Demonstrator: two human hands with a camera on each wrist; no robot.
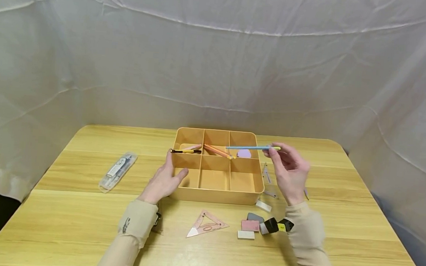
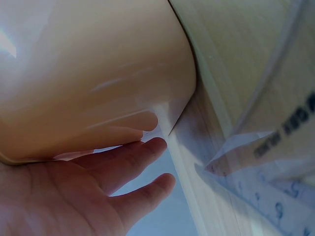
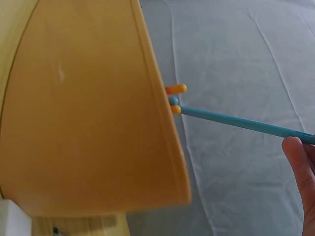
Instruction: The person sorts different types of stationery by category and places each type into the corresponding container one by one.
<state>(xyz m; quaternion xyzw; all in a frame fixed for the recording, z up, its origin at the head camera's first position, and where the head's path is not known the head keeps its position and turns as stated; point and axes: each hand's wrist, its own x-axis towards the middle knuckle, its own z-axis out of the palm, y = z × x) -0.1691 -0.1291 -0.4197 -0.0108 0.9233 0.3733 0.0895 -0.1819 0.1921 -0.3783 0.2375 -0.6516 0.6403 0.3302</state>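
Note:
My right hand point(image 1: 290, 172) pinches a slim blue pencil point(image 1: 247, 147) near its yellow end. The pencil lies almost level above the back right of an orange six-compartment box point(image 1: 215, 196), pointing left. In the right wrist view, a fingertip point(image 3: 295, 147) presses its shaft. My left hand point(image 1: 162, 183) rests at the box's left side, its thumb over the front left compartment; in the left wrist view its fingers point(image 2: 133, 167) extend along the outer wall. Orange pencils point(image 1: 217, 151), a black-and-yellow pencil point(image 1: 185, 151) and a round lilac thing point(image 1: 244, 153) lie in the back row.
Left of the box lies a clear pen case point(image 1: 117, 171). In front are a pink set square point(image 1: 206, 224) and several erasers, among them a pink one point(image 1: 250, 225) and a white one point(image 1: 246, 235). Clear rulers point(image 1: 267, 175) lie by the right wall. Grey cloth point(image 1: 218, 66) hangs behind.

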